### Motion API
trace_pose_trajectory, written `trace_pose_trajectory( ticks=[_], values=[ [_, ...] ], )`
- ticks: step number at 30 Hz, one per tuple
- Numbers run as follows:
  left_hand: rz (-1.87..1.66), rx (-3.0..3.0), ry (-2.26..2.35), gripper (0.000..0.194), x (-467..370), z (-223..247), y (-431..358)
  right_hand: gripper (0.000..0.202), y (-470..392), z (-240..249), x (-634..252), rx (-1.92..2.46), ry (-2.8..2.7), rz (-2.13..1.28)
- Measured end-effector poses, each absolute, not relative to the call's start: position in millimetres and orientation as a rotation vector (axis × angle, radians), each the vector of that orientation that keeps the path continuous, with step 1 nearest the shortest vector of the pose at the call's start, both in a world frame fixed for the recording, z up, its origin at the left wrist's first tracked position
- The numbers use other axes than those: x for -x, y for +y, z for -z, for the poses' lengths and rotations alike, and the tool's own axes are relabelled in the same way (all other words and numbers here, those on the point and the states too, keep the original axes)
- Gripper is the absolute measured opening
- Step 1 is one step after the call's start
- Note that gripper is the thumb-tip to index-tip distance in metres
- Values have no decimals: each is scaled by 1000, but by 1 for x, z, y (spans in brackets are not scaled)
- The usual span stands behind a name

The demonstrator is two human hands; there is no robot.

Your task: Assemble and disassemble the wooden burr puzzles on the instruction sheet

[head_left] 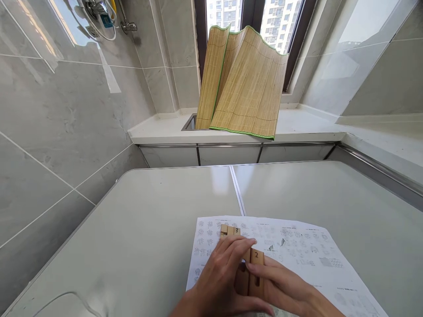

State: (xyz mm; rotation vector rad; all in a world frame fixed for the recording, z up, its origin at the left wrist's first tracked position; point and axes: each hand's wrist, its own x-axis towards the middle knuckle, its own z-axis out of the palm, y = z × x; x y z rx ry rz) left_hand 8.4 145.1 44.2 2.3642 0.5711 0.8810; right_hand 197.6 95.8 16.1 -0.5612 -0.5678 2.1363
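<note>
Low in the head view, both hands are at a group of notched wooden puzzle pieces. My right hand (287,284) is closed on a wooden piece marked 2 (257,256), its thumb across the front of a slot. My left hand (221,273) curls over another wooden piece (242,281) beside it and grips it, fingers on top and thumb stretched below. Past the left fingertips, a wooden piece marked 3 (236,231) sticks up; my fingers hide its lower part. A printed instruction sheet (310,251) with small diagrams lies under the hands.
The sheet rests on a pale table (158,229) with a seam down its middle. A thin white cable (71,293) lies at the lower left. Beyond the table, a bamboo mat (251,88) leans on a white ledge (307,121) before a window. Tiled walls flank the table.
</note>
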Motion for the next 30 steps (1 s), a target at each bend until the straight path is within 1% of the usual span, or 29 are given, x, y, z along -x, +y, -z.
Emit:
trace_pose_trajectory(
  ticks=[5,8,13,17,20,22,26,30],
  values=[
    [-984,-2271,737,61,-11,-43,143,36,103,-19,-203,559,-511,-2091],
    [-1024,-2193,925,50,-12,-41,144,36,106,-22,-209,568,-491,-2050],
    [-1023,-2056,1161,24,-13,-37,145,48,111,-24,-213,597,-462,-2015],
    [-866,-1900,1216,27,-14,-36,145,49,113,-23,-211,563,-434,-1991],
    [-800,-1901,1246,35,-15,-35,146,49,115,-23,-211,527,-443,-1985],
    [-785,-1905,1270,40,-15,-35,147,47,116,-23,-211,502,-434,-1976],
    [-729,-1889,1260,44,-14,-36,148,41,117,-24,-212,455,-393,-1935],
    [-646,-1907,1187,52,-15,-36,145,45,114,-26,-215,436,-360,-1934]
  ],
)
